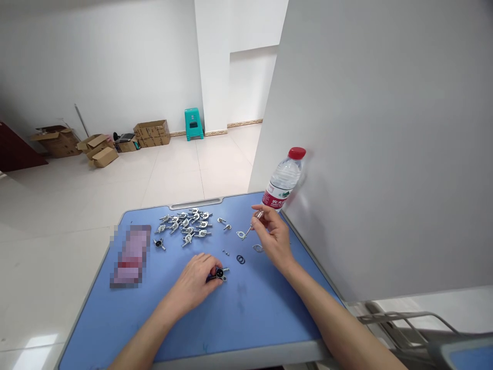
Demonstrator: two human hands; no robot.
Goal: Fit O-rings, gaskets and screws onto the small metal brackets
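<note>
My left hand (198, 277) rests on the blue table, its fingers closed around a small metal fitting (224, 278) with a round black centre and a short stub. My right hand (272, 234) pinches a small screwdriver (250, 229) with a clear handle; its shaft points down beside a flat oval metal plate (241, 235). A second oval plate (258, 248) lies by the right wrist, partly hidden. Between the hands are two black rubber rings (241, 259) and several tiny screws (225, 252). Two small metal parts (224, 224) lie farther back.
Several metal fittings (188, 230) lie grouped at the back of the table (173, 339). One black-centred fitting (158, 244) sits nearer the blurred purple packet (133, 254). A red-capped water bottle (285, 177) stands against the grey panel (385, 154) on the right.
</note>
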